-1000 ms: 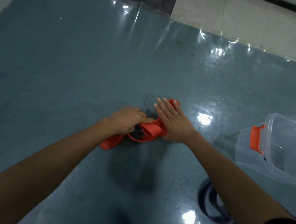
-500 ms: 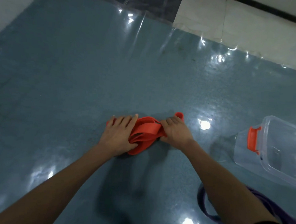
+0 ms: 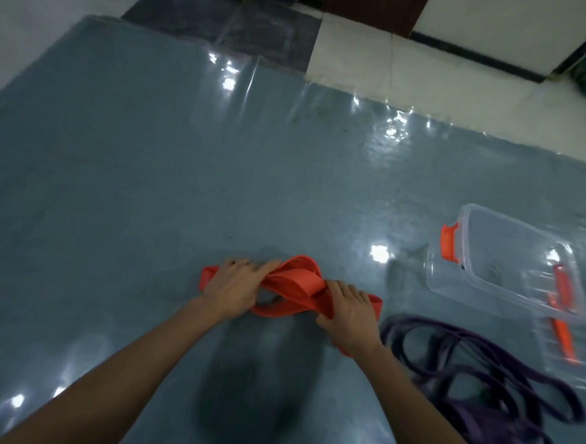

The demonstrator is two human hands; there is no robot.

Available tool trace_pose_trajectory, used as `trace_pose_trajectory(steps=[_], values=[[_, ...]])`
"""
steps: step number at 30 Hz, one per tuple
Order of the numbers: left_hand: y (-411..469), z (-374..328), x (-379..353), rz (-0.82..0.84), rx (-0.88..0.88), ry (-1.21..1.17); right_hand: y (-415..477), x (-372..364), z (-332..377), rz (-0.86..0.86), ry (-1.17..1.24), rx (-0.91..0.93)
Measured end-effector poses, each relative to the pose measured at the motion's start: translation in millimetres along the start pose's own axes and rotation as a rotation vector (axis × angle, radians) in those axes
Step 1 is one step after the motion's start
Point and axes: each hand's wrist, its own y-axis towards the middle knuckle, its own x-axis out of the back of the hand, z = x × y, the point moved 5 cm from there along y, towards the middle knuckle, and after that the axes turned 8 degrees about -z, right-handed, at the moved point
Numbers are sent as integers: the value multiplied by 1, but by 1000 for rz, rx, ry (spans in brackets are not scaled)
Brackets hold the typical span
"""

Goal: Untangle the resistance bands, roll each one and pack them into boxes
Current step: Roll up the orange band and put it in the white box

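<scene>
An orange resistance band (image 3: 294, 283) lies bunched in folded loops on the blue-grey mat (image 3: 150, 178), in the lower middle of the head view. My left hand (image 3: 236, 285) rests on its left part, fingers spread over the band and thumb towards the folds. My right hand (image 3: 349, 314) grips its right part, fingers curled over the strap, whose end sticks out beyond my knuckles. A tangled purple band (image 3: 481, 381) lies to the right of my right forearm. A clear plastic box (image 3: 508, 269) with orange clasps stands open at the right.
The mat is covered by a glossy clear sheet with light glare. Beyond its far edge are pale floor tiles (image 3: 431, 69), a dark tile patch (image 3: 228, 22) and a wall base. A clear lid (image 3: 562, 344) with an orange clasp lies beside the box.
The view has tilted up and drawn back, showing the floor and the purple band. My hands have moved apart along the orange band, and more of its folded loops show between them.
</scene>
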Motion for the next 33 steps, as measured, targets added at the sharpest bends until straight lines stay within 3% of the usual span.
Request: trace_pose_trajectory(steps=[6,12,33], values=[[5,-58,30,-119,-120,-184,-44,55,-34,-152,21,-83],[16,-181,69,-304,-323,-197,-122,123,-106,-303,-15,-250],[-74,-693,-38,-204,-1006,-95,-584,202,-350,-474,43,-927]])
